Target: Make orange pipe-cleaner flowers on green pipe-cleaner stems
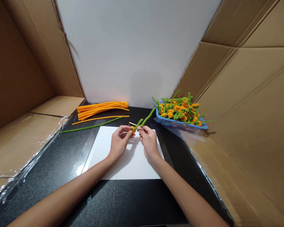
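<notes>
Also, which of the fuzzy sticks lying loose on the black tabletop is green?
The long green stick, slanting just in front of the single orange stick; that one and the bundle behind are all orange.

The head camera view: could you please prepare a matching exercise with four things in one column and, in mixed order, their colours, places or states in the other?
Column A
1. Bundle of fuzzy strips
2. Basket
3. Sheet
4. Small orange-and-green piece

Column B
a. White, lying flat beneath the hands
b. Held in the fingers of the left hand and the right hand
c. Orange, lying on the dark surface, left of centre
d. Blue, on the right, heaped with orange and green pieces

Right pairs: 1-c, 2-d, 3-a, 4-b
</notes>
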A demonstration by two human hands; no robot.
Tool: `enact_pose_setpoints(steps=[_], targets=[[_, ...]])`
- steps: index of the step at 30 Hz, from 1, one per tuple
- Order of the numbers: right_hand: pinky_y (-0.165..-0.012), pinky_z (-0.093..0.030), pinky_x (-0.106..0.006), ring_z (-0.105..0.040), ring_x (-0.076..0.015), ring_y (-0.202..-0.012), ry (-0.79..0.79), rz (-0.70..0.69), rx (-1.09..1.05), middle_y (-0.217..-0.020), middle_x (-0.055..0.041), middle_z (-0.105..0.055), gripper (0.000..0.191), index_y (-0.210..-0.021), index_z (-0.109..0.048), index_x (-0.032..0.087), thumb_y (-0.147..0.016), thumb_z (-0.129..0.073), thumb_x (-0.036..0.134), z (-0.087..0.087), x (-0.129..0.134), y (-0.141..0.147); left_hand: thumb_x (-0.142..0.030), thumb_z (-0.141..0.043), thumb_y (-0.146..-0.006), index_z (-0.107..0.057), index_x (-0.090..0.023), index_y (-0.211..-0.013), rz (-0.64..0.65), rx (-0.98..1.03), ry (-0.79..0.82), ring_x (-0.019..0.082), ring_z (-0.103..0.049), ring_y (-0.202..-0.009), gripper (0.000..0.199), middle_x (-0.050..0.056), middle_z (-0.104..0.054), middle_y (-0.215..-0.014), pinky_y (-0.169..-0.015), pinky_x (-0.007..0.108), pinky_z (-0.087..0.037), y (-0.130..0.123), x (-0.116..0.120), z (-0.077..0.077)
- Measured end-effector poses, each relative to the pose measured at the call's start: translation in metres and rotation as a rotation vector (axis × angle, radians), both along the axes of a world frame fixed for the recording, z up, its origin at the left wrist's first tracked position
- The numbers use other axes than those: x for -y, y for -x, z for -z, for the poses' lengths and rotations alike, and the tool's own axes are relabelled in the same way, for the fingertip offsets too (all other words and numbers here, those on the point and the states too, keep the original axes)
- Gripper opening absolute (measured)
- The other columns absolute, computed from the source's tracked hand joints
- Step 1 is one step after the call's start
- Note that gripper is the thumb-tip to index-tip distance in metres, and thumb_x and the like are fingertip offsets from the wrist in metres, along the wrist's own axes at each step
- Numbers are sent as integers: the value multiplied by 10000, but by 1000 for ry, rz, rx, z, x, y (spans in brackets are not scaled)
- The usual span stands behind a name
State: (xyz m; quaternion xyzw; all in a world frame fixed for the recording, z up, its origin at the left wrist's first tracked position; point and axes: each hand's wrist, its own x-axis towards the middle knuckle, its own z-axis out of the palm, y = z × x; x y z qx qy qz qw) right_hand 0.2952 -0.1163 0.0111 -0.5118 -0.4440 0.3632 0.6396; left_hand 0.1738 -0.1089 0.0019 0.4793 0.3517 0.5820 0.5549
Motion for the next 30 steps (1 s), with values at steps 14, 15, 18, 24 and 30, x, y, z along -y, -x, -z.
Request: enact_pose_setpoints(steps=[14,15,18,24,30], targets=[[-654,-495,-288,-637,-188,-771,-85,-101,297,-897,-60,-701,248,-990,-779,209,-847,-587,276,-12,4,-6,-382,-801,-750,-642,-207,-1116,200,73,109,202,-715,-849,436,67,-738,-970,-818,348,-571,2,-6,3],[-650,-486,-282,-629,-182,-770,-105,-115,339,-886,-55,-683,257,-993,-781,219,-860,-566,269,-12,4,-8,-379,-798,-752,-654,-206,-1135,258,113,153,207,-714,-867,444,77,-737,-999,-822,353,-572,3,-8,2],[-687,-487,-282,-632,-183,-821,-136,-129,382,-895,-52,-665,274,-986,-776,219,-865,-532,245,-13,2,-13,-321,-818,-729,-715,-173,-1061,411,170,248,211,-704,-916,378,104,-729,-1048,-862,354,-562,6,-13,1],[-639,-508,-282,-654,-177,-711,-53,-59,234,-814,-40,-707,291,-1057,-692,161,-786,-644,256,-8,-3,-16,-210,-864,-648,-727,-171,-946,359,158,251,183,-696,-898,330,66,-721,-1040,-905,346,-528,8,-13,1],[-645,-507,-283,-665,-186,-713,-76,-90,281,-819,-70,-751,187,-897,-762,155,-780,-670,267,-12,0,-16,-178,-852,-647,-714,-170,-928,320,171,229,171,-697,-876,313,53,-735,-988,-888,329,-519,6,-9,0]])
